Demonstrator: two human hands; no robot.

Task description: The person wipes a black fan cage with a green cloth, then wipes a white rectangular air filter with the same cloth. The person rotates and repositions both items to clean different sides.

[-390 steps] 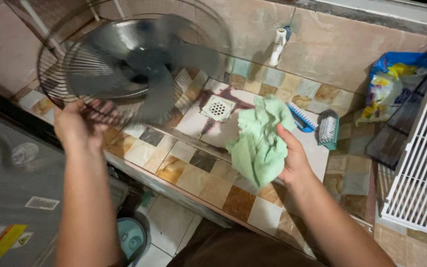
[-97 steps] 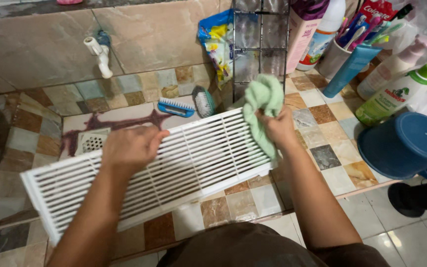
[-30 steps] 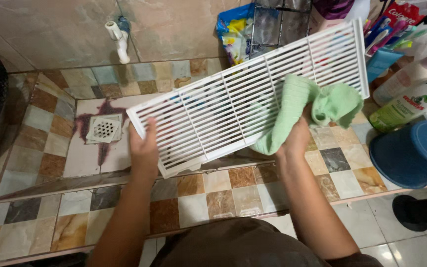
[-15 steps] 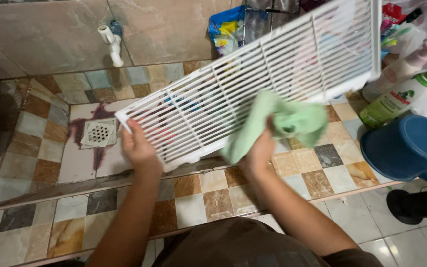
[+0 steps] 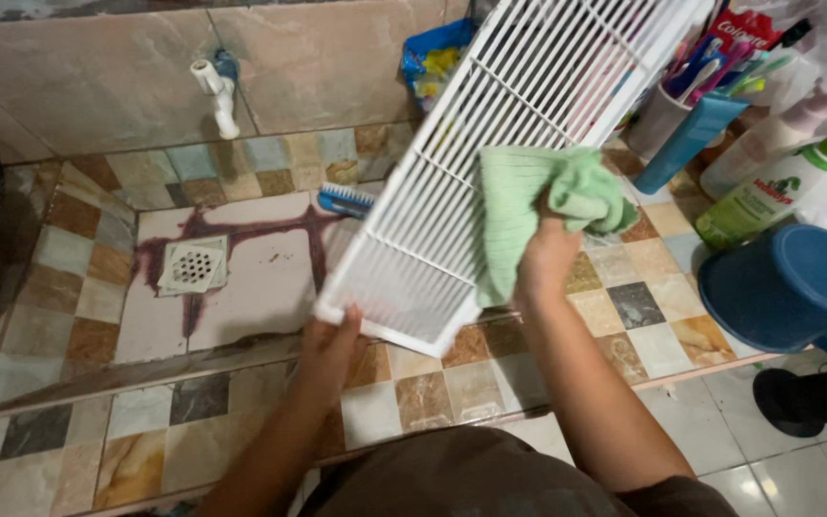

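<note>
I have the white grille (image 5: 452, 182) standing much steeper than it did half a second ago: its far end now points up toward the top right corner, and its near end sits low over the tiled ledge (image 5: 413, 393). My left hand (image 5: 329, 347) has slid from the long left edge down to the bottom corner, fingers closed on the frame there. My right hand (image 5: 546, 257) is clamped on the green cloth (image 5: 528, 206), which is pressed flat against the slats, higher on the grille than before. The blue brush (image 5: 345, 200) shows past the grille's left edge. The blue bucket (image 5: 787, 285) sits at the right, unmoved.
</note>
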